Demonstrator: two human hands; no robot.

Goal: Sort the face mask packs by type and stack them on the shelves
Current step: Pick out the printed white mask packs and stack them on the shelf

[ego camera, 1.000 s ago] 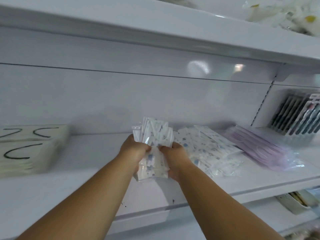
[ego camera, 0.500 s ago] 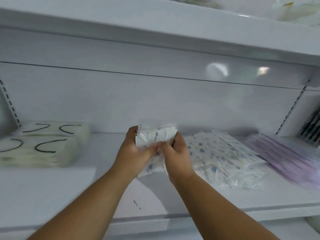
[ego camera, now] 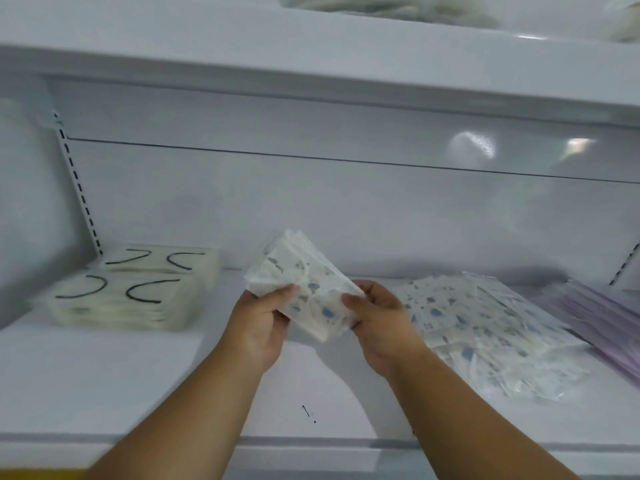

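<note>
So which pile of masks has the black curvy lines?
Look at the white shelf, far left end by the back wall. The cream mask stack sits there; unlike the blue-spotted pile and purple packs on the right, it shows bold black loops.

Glossy shelving, filmy plastic packs

The white shelf and its back panel look like smooth painted metal, glossy enough to mirror two lights. The blue-patterned mask packs held up, and the pile of them beside, sit in thin, crinkled clear plastic; the masks inside look like soft matt cloth-like fabric.
</note>
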